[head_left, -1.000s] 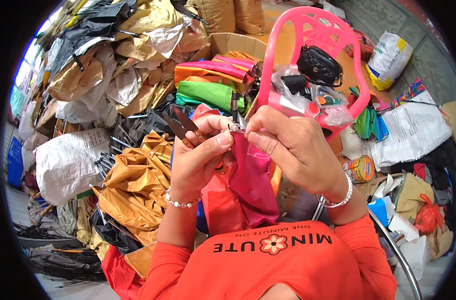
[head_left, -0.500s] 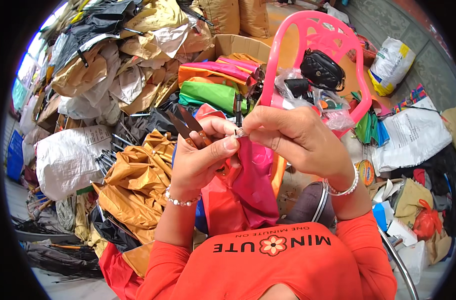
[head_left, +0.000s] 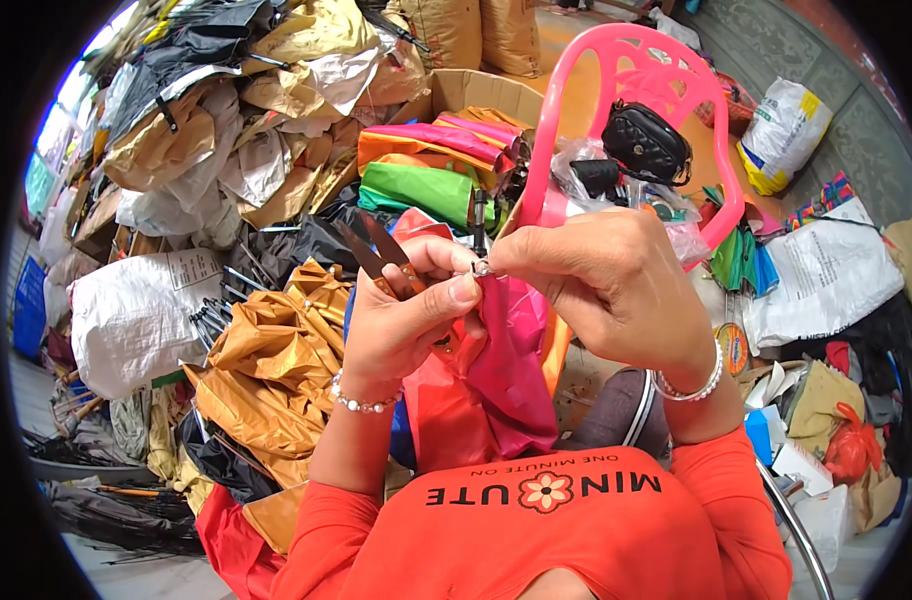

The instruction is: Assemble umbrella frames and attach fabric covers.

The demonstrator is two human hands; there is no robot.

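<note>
My left hand [head_left: 416, 310] is closed around a pair of scissors [head_left: 385, 240] whose dark blades stick out up and to the left. Its thumb and forefinger also pinch a small silvery piece [head_left: 481, 268], too small to name. The fingertips of my right hand [head_left: 606, 285] are closed on the same piece from the right side. Pink and red umbrella fabric [head_left: 516, 370] hangs below both hands, over my lap. Just beyond the fingertips a black rod [head_left: 479, 215] stands upright; its lower end is hidden.
Crumpled orange-brown fabric [head_left: 266, 370] lies at the left beside a white sack [head_left: 141, 315]. Ahead, a cardboard box [head_left: 486, 92] has folded green fabric [head_left: 416, 190] in front. A pink plastic chair [head_left: 551, 120] carries a black quilted bag [head_left: 646, 140]. Scraps are piled at the right.
My right hand has turned slightly at the wrist, its knuckles shifting a little right, while its fingertips stay at the small silvery piece. The left hand and scissors are almost still.
</note>
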